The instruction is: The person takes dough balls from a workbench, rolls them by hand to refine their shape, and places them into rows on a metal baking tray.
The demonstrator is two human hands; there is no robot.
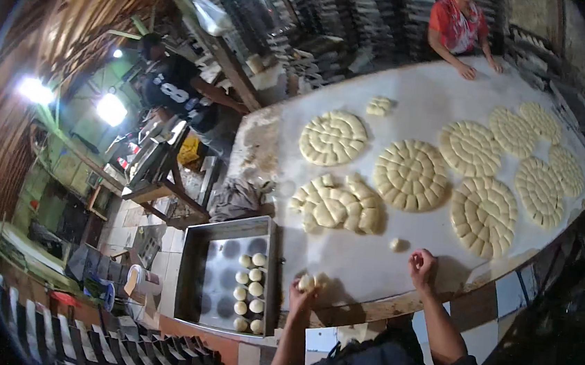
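Note:
At the table's near edge, my left hand is closed on a piece of pale dough. A second bit of dough shows just right of its fingers. My right hand hovers over the near edge farther right, fingers curled together; whether anything is inside them is hidden. A single small dough piece lies up and left of it. Beyond sits a loose heap of cut dough. To my left, a deep metal tray holds two rows of round dough balls.
Several scored dough rounds cover the white tabletop. A small dough cluster lies farther back. One person in red leans at the far edge; another in black works at the left. A white bucket stands on the floor.

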